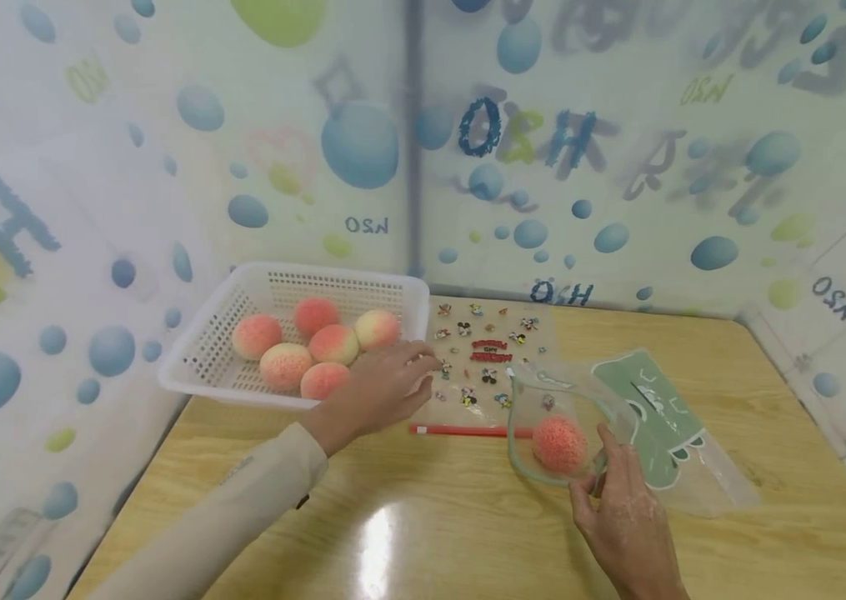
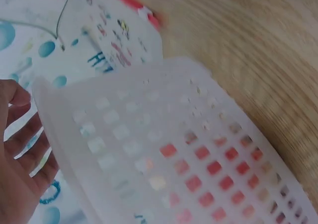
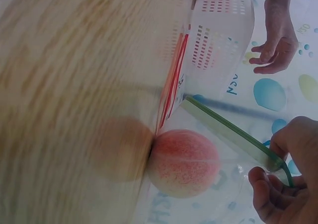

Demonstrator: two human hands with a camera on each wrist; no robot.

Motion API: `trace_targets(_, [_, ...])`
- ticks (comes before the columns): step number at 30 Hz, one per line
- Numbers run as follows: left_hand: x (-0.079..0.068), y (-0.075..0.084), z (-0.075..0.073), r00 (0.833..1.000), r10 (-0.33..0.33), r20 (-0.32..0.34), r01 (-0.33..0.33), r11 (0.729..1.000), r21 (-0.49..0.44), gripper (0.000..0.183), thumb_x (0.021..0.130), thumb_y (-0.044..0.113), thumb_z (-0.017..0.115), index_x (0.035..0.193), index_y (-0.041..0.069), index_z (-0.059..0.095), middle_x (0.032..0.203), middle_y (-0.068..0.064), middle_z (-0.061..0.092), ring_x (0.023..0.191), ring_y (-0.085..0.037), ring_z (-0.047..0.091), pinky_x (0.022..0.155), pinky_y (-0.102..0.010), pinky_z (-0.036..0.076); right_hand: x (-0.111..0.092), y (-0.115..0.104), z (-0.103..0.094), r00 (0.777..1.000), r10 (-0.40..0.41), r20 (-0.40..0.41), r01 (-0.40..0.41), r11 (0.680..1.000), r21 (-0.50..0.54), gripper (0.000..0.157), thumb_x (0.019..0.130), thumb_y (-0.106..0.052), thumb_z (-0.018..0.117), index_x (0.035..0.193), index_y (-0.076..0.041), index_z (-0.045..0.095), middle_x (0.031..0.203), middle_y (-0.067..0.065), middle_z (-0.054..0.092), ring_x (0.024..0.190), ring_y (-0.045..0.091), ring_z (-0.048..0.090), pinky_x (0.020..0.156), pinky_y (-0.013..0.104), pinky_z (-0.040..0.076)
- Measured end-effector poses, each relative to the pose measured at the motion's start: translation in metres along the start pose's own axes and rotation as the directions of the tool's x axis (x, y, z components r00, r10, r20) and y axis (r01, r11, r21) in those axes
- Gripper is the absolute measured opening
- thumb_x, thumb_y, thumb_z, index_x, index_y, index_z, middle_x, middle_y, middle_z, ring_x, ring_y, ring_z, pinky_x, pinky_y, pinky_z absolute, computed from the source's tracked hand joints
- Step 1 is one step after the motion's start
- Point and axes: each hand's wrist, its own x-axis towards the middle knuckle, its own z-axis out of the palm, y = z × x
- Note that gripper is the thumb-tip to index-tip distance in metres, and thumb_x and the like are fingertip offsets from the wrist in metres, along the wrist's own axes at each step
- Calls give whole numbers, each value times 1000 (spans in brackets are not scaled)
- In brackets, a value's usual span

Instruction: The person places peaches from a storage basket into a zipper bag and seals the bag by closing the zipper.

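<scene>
My left hand [image 1: 381,387] hovers at the front right corner of a white plastic basket [image 1: 423,304], fingers loosely bent and holding nothing. Several red and pale yellow peaches [image 1: 285,367] lie inside that basket. Between thumb and fingers, my right hand [image 1: 625,508] pinches the green rim of a clear bag [image 1: 516,454] with a green cartoon print. The bag's mouth gapes toward the left. One peach [image 3: 184,163] sits in the bag, low near the tabletop, left of the right hand. The left wrist view shows the left hand [image 2: 22,154] beside the basket's wall.
A clear sheet [image 1: 460,333] with small cartoon figures lies right of the basket. Along its front edge runs a red strip [image 1: 460,430], partly behind the bag. Patterned curtain walls [image 1: 362,208] enclose the wooden table [image 1: 423,517] at the back and sides.
</scene>
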Motion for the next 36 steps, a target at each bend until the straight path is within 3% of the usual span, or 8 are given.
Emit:
trace_targets(10, [-20,-26,-11,996,-84,4,83,993,83,30,89,20,73,114,5,69,109,-9,68,90,-26,65,73,-39,56,-2,1,3,1000,-3,-2,3,1000,17,73,69,3,76,136,10,48,87,7,48,63,11,52,43,30,45])
trace_targets(14, [-26,-33,-17,978,-187,90,182,982,55,42,89,25,75,126,7,67,114,-11,69,89,-26,67,77,-41,57,-3,1,3,1000,2,3,-2,1000,25,74,69,4,76,137,10,48,87,6,49,64,12,53,44,30,45])
trace_targets(16, [-29,-37,-22,950,-260,173,255,966,51,48,89,28,76,132,9,65,116,-11,68,88,-25,66,78,-40,56,-3,1,3,1000,-2,2,1,999,34,74,69,4,76,137,9,48,88,7,49,64,12,54,45,31,46])
trace_targets(18, [-33,-42,-27,906,-339,252,329,941,82,50,88,31,79,132,11,65,113,-10,66,88,-24,63,78,-41,55,-3,1,4,1000,-6,0,6,999,41,73,70,3,74,137,9,48,88,7,50,65,12,55,46,32,47])
trace_targets(21, [-38,-51,-35,850,-411,330,382,912,150,43,83,27,80,122,11,69,102,-7,62,78,-21,57,65,-40,54,-4,2,5,1000,-18,-1,18,999,47,69,72,1,70,137,9,49,88,7,49,65,11,54,46,31,46])
trace_targets(25, [-44,-60,-43,808,-444,387,393,896,208,30,79,22,73,107,13,70,89,-5,52,63,-19,49,48,-35,45,-6,2,7,1000,-24,-8,24,999,38,66,72,-2,65,135,9,50,86,6,48,64,10,50,44,28,43])
trace_targets(32, [-46,-63,-47,709,-502,495,460,861,215,21,82,25,69,100,14,68,85,-7,47,62,-21,46,49,-33,40,-7,4,7,1000,-24,-16,25,999,39,66,73,-2,65,136,8,50,86,5,48,64,9,50,45,29,43])
trace_targets(36, [-44,-64,-48,684,-498,533,464,861,209,14,85,23,70,93,14,62,83,-7,46,63,-21,45,51,-32,39,-7,4,8,1000,-23,-21,23,999,44,67,72,-1,67,136,8,50,86,4,47,64,9,49,45,29,43])
